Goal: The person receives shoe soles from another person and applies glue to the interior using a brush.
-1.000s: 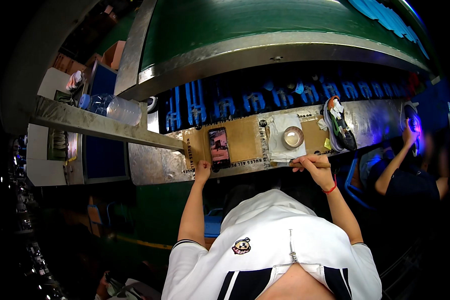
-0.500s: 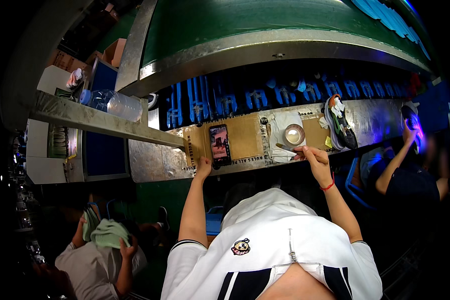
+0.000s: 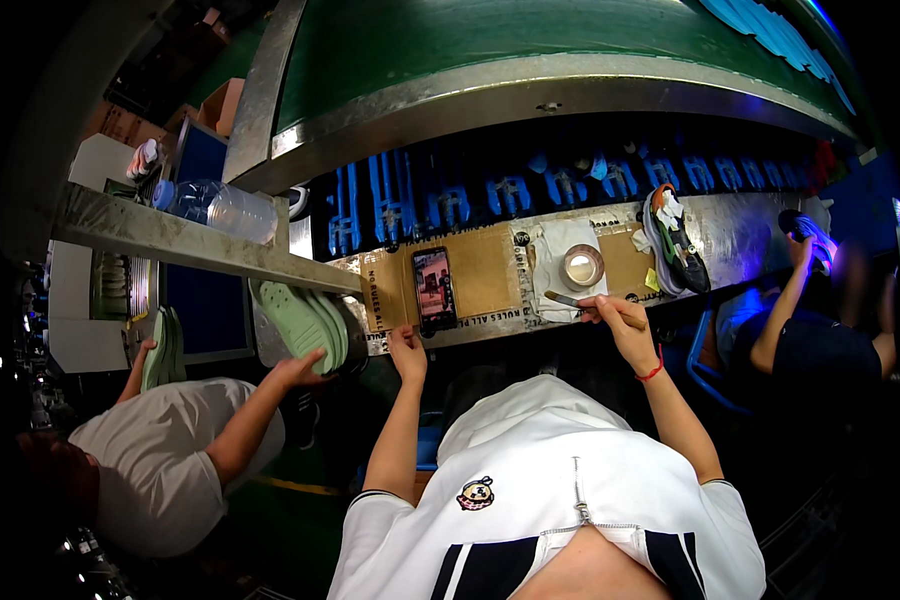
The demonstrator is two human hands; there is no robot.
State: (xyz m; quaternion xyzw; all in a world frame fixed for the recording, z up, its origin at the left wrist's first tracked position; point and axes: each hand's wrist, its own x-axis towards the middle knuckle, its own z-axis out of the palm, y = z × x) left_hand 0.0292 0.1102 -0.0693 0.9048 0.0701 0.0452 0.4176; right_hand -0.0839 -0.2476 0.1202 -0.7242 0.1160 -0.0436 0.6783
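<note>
My right hand pinches a brush with a wooden handle, its tip over the white cloth on the bench. Just beyond the tip stands a round cup with something pale inside. My left hand is at the bench's front edge, beside the lower left corner of a phone. Its fingers are loosely bent and slightly apart, with nothing visible in them. The phone lies lit on brown cardboard. A dark sneaker with orange and green parts, stuffed with white paper, rests right of the cup.
At left, a co-worker holds pale green soles at the bench's left end. A plastic bottle lies on the metal beam. Blue racks line the bench's back, under a green conveyor. Another person works at right.
My left hand has loosened from a closed fist at the cardboard's edge. The co-worker at left has swung a stack of green soles up to the bench. My right hand keeps the brush.
</note>
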